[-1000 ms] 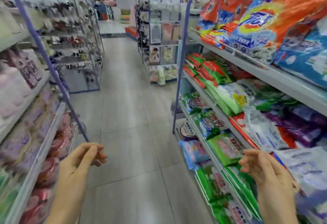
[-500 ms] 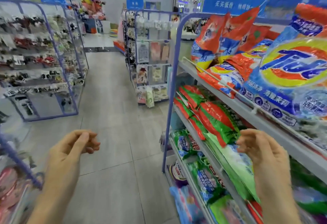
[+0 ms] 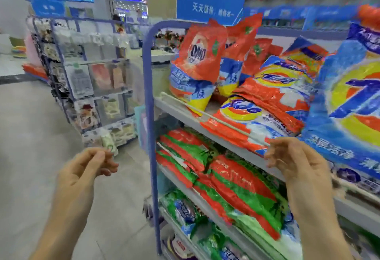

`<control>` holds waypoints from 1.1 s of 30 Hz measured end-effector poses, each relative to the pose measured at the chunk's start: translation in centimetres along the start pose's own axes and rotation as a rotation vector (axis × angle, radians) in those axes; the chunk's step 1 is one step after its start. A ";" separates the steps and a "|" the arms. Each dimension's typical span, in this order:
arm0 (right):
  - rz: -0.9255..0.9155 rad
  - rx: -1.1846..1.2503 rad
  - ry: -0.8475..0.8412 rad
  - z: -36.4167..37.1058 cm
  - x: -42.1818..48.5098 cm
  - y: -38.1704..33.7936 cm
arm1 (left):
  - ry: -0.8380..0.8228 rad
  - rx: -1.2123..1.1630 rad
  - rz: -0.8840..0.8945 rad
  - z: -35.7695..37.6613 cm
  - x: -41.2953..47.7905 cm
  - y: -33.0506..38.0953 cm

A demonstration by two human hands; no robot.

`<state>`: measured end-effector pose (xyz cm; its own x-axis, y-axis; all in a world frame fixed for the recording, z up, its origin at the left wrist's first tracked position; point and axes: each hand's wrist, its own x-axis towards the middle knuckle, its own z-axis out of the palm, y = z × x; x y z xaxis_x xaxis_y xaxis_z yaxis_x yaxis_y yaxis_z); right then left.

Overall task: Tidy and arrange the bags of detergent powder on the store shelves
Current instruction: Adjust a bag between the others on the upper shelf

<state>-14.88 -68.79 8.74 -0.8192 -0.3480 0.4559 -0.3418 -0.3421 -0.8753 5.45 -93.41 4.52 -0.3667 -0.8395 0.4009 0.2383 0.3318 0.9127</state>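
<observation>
Both hands are raised and hold nothing: the left hand hangs over the aisle floor with its fingers loosely curled; the right hand is loosely curled too, just beside the front edge of the top shelf; through the blur I cannot say whether its fingertips touch a bag. The detergent bags lie on the shelves at the right: a stack of orange bags lies flat on the top shelf and sags over the thin front rail; red bags stand upright at the shelf end; red and green bags slump on the shelf below. The step in hand seems to be a reach for the overhanging stack; better to use both hands, one under the drooping edge; lift it clear of the rail rather than drag it; set it square behind the rail; a one-handed tug would likely slide the slippery bags off.
</observation>
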 end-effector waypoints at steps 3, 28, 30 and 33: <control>-0.049 -0.063 0.077 4.3 2.6 0.8 | -0.166 -0.001 0.060 1.0 7.3 -1.5; 0.111 -0.467 0.124 14.8 22.1 3.7 | -0.616 0.137 0.453 21.5 30.1 -2.1; 0.023 -0.494 0.284 16.1 22.5 4.3 | -0.555 0.115 0.313 21.9 30.6 -2.9; -0.033 -0.517 0.382 17.0 24.0 3.7 | -0.452 0.087 0.270 22.2 31.4 -3.0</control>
<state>-28.00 -93.28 19.15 -0.8780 0.0239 0.4781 -0.4697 0.1504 -0.8699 -26.74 -111.23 16.14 -0.6581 -0.4568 0.5985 0.3092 0.5609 0.7680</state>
